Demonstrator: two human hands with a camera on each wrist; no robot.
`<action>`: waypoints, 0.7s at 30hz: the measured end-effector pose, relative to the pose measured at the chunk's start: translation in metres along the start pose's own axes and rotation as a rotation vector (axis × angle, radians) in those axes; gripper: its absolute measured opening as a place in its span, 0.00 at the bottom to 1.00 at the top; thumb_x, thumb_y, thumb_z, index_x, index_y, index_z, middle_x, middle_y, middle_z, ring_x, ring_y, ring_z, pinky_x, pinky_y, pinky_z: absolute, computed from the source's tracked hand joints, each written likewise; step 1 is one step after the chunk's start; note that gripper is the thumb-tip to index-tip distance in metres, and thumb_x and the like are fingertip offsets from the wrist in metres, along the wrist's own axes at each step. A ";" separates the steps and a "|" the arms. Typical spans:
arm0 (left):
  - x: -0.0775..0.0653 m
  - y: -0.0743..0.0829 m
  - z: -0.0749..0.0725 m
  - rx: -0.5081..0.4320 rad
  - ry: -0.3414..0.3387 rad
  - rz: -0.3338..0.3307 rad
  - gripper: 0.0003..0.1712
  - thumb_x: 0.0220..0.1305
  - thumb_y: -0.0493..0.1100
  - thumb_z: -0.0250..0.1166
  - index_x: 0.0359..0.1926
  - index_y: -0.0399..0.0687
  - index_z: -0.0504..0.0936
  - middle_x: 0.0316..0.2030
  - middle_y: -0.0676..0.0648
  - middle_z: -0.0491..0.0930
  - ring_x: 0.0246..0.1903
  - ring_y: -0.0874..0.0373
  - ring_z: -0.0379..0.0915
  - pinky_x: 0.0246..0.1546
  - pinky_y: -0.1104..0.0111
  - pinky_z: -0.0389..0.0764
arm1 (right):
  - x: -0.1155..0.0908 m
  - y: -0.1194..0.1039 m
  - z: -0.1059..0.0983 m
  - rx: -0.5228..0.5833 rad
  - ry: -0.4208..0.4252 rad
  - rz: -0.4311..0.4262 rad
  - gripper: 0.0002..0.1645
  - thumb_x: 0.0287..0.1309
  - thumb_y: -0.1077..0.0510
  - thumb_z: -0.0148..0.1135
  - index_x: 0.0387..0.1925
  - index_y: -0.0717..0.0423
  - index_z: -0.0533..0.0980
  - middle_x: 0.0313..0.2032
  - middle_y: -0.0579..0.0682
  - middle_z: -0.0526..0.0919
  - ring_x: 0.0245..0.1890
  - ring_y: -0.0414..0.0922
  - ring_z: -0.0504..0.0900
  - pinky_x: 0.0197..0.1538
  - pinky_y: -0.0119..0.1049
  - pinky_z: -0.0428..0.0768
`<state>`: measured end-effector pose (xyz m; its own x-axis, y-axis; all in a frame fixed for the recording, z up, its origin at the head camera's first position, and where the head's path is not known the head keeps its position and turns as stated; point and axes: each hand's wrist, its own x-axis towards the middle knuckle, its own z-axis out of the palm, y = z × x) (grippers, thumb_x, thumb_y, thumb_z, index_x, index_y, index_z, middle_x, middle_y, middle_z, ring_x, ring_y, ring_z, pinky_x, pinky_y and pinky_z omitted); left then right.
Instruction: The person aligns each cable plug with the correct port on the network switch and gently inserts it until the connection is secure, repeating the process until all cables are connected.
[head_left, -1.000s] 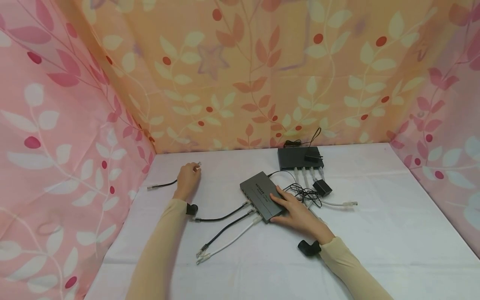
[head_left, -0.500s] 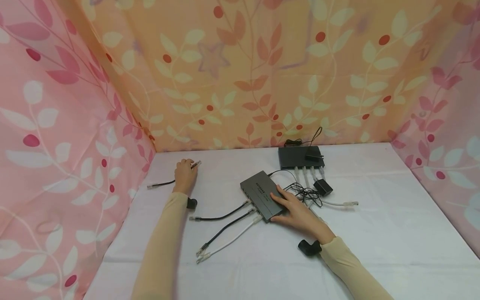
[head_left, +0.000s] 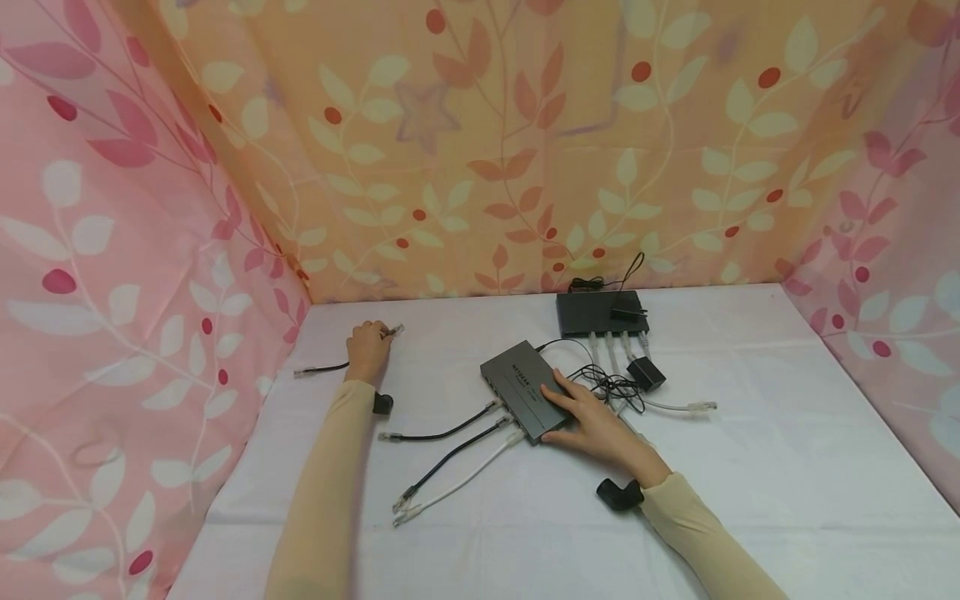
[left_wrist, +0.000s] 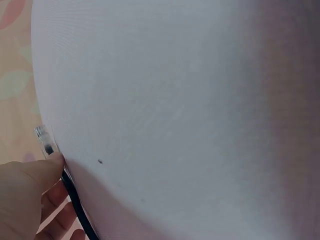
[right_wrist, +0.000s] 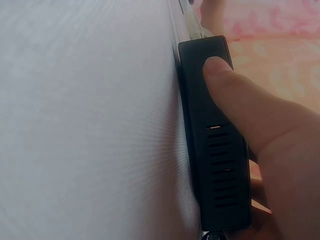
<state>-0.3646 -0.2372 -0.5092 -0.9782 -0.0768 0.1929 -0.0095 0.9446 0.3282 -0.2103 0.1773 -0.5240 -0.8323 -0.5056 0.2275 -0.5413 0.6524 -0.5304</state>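
Observation:
My left hand (head_left: 367, 352), at the back left of the table, pinches a short black network cable (head_left: 324, 368) just behind its clear plug. In the left wrist view, thumb and forefinger hold the cable (left_wrist: 75, 200) near the clear plug (left_wrist: 42, 134). My right hand (head_left: 596, 429) holds the grey network switch (head_left: 517, 387) at its right end. Its thumb presses the vented side of the switch (right_wrist: 200, 110) in the right wrist view. Two black cables (head_left: 453, 458) and a white cable (head_left: 472, 479) run from the switch's front ports, their other plugs loose on the table.
A second black switch (head_left: 596, 314) stands at the back, pale cables (head_left: 611, 354) plugged into its front. A black power adapter (head_left: 646, 375) and a tangled black cord (head_left: 611, 390) lie behind my right hand. A grey cable end (head_left: 697, 407) points right. Patterned cloth (head_left: 487, 150) walls the table.
My left hand has shifted slightly left and back and turned a little, with the black network cable still in its fingers. The right hand and the grey switch have stayed put.

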 end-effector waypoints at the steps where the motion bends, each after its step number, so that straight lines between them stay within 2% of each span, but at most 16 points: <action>1: 0.000 0.000 0.000 0.000 -0.002 0.002 0.10 0.63 0.42 0.60 0.41 0.40 0.80 0.39 0.39 0.78 0.43 0.41 0.70 0.42 0.49 0.70 | 0.000 0.000 0.000 0.002 -0.003 0.003 0.49 0.46 0.35 0.65 0.67 0.47 0.60 0.71 0.56 0.50 0.68 0.59 0.55 0.60 0.58 0.64; 10: -0.009 -0.001 -0.006 -0.028 -0.022 0.049 0.12 0.66 0.43 0.57 0.42 0.38 0.78 0.39 0.39 0.76 0.41 0.41 0.71 0.41 0.48 0.69 | 0.000 0.000 -0.001 0.006 -0.011 0.009 0.49 0.47 0.36 0.66 0.67 0.48 0.61 0.71 0.56 0.50 0.68 0.57 0.54 0.61 0.58 0.63; 16: -0.020 0.002 -0.014 -0.141 -0.030 0.096 0.13 0.67 0.40 0.53 0.46 0.34 0.75 0.38 0.37 0.72 0.36 0.44 0.71 0.37 0.53 0.71 | 0.000 0.001 0.000 -0.008 -0.010 0.002 0.49 0.47 0.36 0.66 0.67 0.49 0.61 0.71 0.57 0.50 0.67 0.58 0.55 0.61 0.56 0.63; 21: -0.028 0.006 -0.017 -0.210 -0.028 0.082 0.13 0.67 0.42 0.52 0.45 0.37 0.75 0.34 0.40 0.71 0.32 0.47 0.68 0.34 0.57 0.69 | 0.000 0.001 0.000 0.000 -0.008 -0.001 0.49 0.47 0.36 0.66 0.67 0.50 0.61 0.71 0.57 0.50 0.67 0.58 0.55 0.61 0.57 0.63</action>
<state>-0.3340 -0.2352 -0.4969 -0.9792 0.0090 0.2025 0.1110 0.8598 0.4985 -0.2110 0.1780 -0.5251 -0.8310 -0.5102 0.2216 -0.5418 0.6519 -0.5306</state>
